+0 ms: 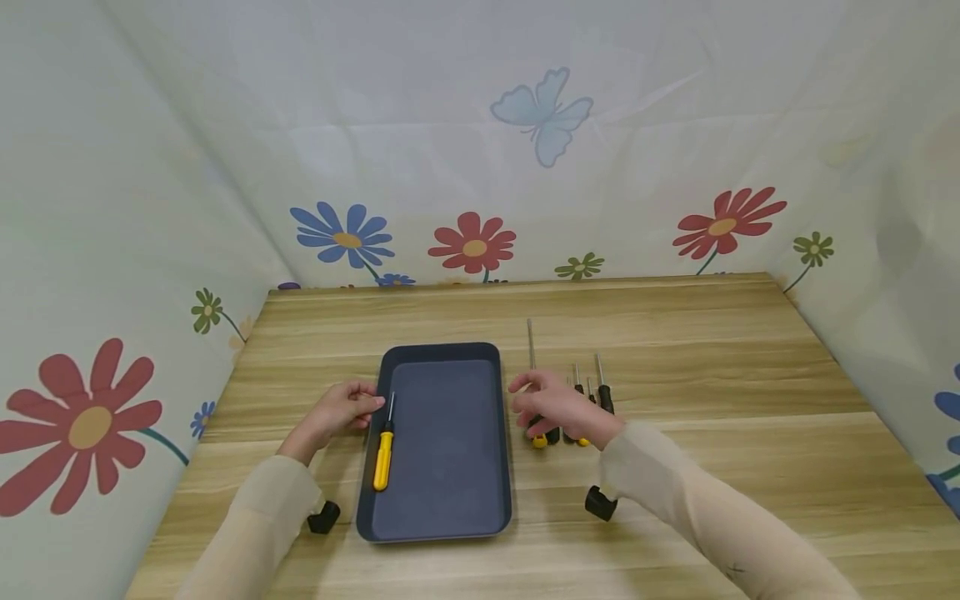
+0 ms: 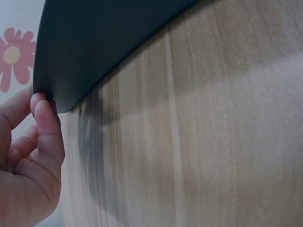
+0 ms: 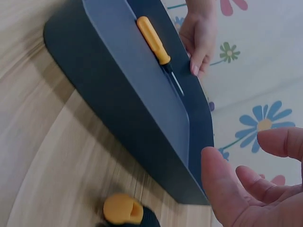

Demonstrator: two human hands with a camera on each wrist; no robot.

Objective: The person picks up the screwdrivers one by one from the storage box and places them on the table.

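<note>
A dark blue-grey tray (image 1: 453, 475) lies on the wooden table, with a yellow-handled screwdriver (image 1: 383, 460) inside along its left wall. My left hand (image 1: 341, 414) pinches the tray's left rim between thumb and fingers; the left wrist view shows this hand (image 2: 35, 151) at the rim. To the right of the tray, my right hand (image 1: 561, 406) hovers over a group of screwdrivers, its fingers apart and holding nothing. Beneath it are a long-shafted screwdriver (image 1: 531, 346) and a black-handled one (image 1: 606, 398); the hand partly hides the others. A yellow handle end (image 3: 122, 208) shows in the right wrist view.
The wooden table (image 1: 750, 375) reaches back to a white curtain (image 1: 420, 167) printed with flowers and a butterfly. Similar cloth hangs at both sides. A small black device sits at each wrist.
</note>
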